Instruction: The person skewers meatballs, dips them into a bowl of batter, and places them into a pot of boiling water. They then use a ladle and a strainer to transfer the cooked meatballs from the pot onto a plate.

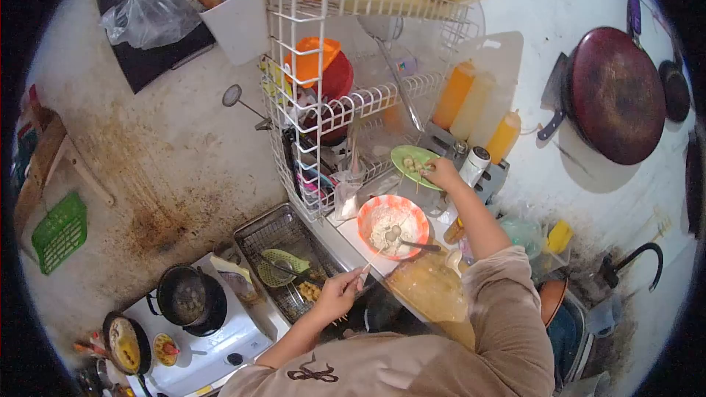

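Note:
My left hand is closed on a thin skewer, whose far end points up toward the orange-and-white bowl. White flour-like powder, a few small round balls and a dark-handled spoon are in that bowl. Above it, my right hand is at the rim of a green plate, its fingers pinched beside small pale balls lying there. Whether the fingers grip a ball cannot be made out.
A wire rack stands behind the bowl. Left are a metal tray with a green strainer and a white stove bearing a black pot and a pan. A wooden board lies near my body; sauce bottles stand at the back.

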{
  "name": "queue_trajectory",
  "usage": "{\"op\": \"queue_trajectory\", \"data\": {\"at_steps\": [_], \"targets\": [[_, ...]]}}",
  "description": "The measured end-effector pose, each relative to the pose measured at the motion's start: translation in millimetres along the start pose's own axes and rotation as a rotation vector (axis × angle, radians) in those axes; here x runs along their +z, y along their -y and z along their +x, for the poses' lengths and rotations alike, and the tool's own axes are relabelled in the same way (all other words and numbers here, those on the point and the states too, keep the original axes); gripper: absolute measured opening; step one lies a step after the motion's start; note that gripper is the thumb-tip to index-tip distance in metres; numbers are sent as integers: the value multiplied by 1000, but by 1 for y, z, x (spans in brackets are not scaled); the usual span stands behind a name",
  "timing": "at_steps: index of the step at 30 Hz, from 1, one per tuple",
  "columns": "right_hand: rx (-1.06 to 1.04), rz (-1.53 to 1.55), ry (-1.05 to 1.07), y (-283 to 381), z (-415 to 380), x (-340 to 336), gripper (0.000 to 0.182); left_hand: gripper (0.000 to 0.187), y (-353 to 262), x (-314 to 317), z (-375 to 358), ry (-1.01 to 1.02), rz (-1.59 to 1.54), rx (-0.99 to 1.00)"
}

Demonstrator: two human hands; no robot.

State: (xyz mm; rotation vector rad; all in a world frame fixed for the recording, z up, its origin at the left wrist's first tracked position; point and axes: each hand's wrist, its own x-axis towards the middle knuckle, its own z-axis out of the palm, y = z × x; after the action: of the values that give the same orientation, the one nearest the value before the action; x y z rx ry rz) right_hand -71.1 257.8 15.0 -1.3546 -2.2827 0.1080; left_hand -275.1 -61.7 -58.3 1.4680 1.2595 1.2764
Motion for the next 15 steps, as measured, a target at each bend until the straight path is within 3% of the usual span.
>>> {"op": "queue_trajectory", "data": {"at_steps": [3,9,13,15], "targets": [[88,52,140,0,13,2,24,32,-5,-8,4,-7,-17,56],[228,191,68,-6,5,-7,23,33,1,-13,15,-6,10,79],[37,150,89,-8,-7,-7,25,33,7,-2,27,7,-41,106],[55,180,131,-8,-6,-2,22,34,-4,4,30,75,-42,68]]}}
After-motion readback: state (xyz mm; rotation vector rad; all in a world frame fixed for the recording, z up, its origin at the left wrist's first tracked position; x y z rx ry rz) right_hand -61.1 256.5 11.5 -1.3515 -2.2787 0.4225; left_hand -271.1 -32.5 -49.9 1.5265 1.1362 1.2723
